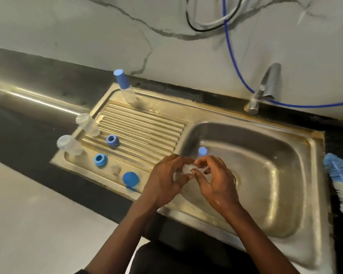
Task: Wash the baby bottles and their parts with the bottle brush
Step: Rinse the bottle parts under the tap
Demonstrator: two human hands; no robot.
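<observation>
Bottle brush [340,180] right of sink [297,194]

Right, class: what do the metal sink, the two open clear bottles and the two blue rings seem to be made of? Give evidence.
Metal sink: likely stainless steel, brushed; streaky reflections.
Two open clear bottles: probably translucent plastic; the drainboard shows through.
Two blue rings: seemingly matte plastic, possibly rubber; even colour, no glare.

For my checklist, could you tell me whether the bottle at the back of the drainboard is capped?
Capped: the bottle stands on its base with a blue cap covering its top.
</observation>
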